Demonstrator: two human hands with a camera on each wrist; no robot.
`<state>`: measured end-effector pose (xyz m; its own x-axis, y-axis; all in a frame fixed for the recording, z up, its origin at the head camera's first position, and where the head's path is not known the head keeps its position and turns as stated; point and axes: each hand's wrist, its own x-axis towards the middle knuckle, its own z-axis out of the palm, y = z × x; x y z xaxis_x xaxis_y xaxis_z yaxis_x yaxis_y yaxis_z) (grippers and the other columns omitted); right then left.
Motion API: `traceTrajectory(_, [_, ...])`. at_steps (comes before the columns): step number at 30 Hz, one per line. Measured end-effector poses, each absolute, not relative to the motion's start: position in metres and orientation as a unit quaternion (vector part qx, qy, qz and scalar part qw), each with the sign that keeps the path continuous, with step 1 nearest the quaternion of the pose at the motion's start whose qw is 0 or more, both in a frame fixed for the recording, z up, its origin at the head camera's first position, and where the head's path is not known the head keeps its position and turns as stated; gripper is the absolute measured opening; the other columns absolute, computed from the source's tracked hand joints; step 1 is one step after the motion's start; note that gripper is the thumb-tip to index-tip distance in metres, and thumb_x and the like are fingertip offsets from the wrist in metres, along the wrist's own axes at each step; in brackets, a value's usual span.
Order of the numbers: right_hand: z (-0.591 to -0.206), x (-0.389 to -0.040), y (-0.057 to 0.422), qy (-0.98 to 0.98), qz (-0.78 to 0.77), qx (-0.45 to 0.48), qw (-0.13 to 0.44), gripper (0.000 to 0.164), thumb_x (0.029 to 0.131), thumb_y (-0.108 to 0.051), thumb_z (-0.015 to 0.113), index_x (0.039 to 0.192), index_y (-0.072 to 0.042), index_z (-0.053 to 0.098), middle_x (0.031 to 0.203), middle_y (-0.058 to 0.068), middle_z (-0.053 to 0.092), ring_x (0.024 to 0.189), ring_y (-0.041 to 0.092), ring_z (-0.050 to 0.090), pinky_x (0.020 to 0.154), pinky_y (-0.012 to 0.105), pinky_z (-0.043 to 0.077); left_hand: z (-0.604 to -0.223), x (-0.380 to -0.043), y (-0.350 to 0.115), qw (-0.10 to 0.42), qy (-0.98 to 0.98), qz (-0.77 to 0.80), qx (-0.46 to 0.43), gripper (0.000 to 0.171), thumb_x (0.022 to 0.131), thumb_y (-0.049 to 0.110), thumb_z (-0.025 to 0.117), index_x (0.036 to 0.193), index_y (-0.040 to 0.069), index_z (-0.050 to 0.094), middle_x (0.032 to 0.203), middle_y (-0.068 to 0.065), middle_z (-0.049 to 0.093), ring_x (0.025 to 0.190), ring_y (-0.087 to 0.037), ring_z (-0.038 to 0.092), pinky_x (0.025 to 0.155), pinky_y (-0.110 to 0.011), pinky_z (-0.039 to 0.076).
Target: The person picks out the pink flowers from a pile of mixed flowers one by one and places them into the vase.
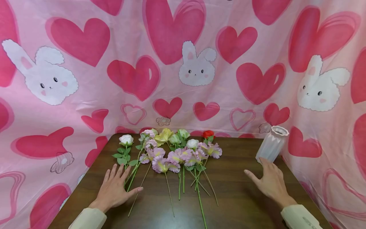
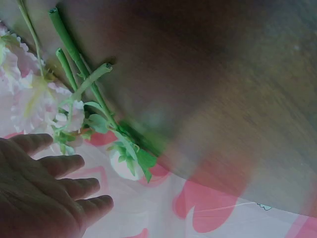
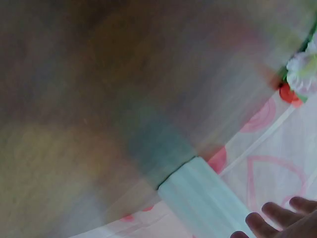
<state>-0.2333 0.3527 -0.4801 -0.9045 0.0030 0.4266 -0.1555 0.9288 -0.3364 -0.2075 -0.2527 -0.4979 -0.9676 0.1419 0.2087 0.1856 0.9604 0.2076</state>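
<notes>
My left hand [image 1: 114,187], fingers spread, is at the table's left beside the stems of a white rose [image 1: 126,139] and pink flowers [image 1: 151,144]. Nothing is in its grasp. In the left wrist view its extended fingers [image 2: 72,187] appear near the cut green stems [image 2: 81,64]. A white ribbed vase [image 1: 270,146] stands at the right back. My right hand [image 1: 270,181], empty, is in front of it with the thumb held apart. The right wrist view shows the vase [image 3: 203,198] with fingertips near its side; whether they touch it I cannot tell.
Several pink-purple flowers [image 1: 160,164], a yellow flower [image 1: 164,135], a red rose [image 1: 208,134] and another white rose [image 1: 192,143] lie mid-table, stems toward the front. The brown table [image 1: 234,197] is bordered by a pink heart-and-rabbit cloth [image 1: 194,95].
</notes>
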Motion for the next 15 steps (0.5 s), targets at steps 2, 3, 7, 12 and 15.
traceTrajectory(2, [-0.475,-0.238,0.356,-0.954,0.198,0.022,0.224,0.094,0.09,-0.062,0.069,0.147,0.008,0.04,0.14,0.036,0.048,0.126,0.058,0.04,0.101,0.072,0.027,-0.497,-0.207,-0.253,0.098,-0.985,-0.112,-0.083,0.114,0.079,0.087,0.056,0.155,0.002,0.041,0.158,-0.032,0.033,0.147,-0.057,0.016,0.116,-0.069,0.006])
traceTrajectory(3, [-0.473,-0.24,0.358,-0.951,0.203,0.013,0.231,0.094,0.09,-0.061,0.069,0.146,0.008,0.04,0.139,0.036,0.049,0.125,0.058,0.042,0.1,0.073,0.029,-0.497,-0.207,-0.253,0.097,-0.986,-0.111,-0.082,0.114,0.079,0.087,0.055,0.155,0.003,0.041,0.158,-0.032,0.033,0.148,-0.056,0.016,0.117,-0.069,0.006])
traceTrajectory(7, [-0.463,-0.249,0.367,-0.94,0.227,-0.028,0.255,0.094,0.089,-0.059,0.072,0.143,0.012,0.04,0.131,0.037,0.052,0.117,0.058,0.046,0.094,0.074,0.035,-0.495,-0.204,-0.253,0.101,-0.985,-0.116,-0.083,0.114,0.079,0.086,0.056,0.154,0.002,0.042,0.158,-0.032,0.033,0.148,-0.056,0.016,0.117,-0.069,0.006])
traceTrajectory(12, [-0.452,-0.26,0.377,-0.919,0.269,-0.062,0.282,0.09,0.086,-0.051,0.079,0.141,0.008,0.04,0.125,0.034,0.054,0.111,0.055,0.051,0.087,0.072,0.042,-0.493,-0.202,-0.252,0.096,-0.984,-0.123,-0.081,0.113,0.08,0.085,0.057,0.155,0.002,0.04,0.16,-0.032,0.031,0.149,-0.055,0.014,0.117,-0.068,0.004])
traceTrajectory(15, [-0.445,-0.266,0.383,-0.909,0.285,-0.084,0.291,0.086,0.085,-0.05,0.079,0.138,0.007,0.042,0.12,0.034,0.056,0.107,0.054,0.054,0.08,0.068,0.045,-0.492,-0.201,-0.252,0.098,-0.984,-0.121,-0.082,0.113,0.08,0.085,0.057,0.155,0.002,0.04,0.16,-0.032,0.031,0.149,-0.055,0.013,0.117,-0.069,0.004])
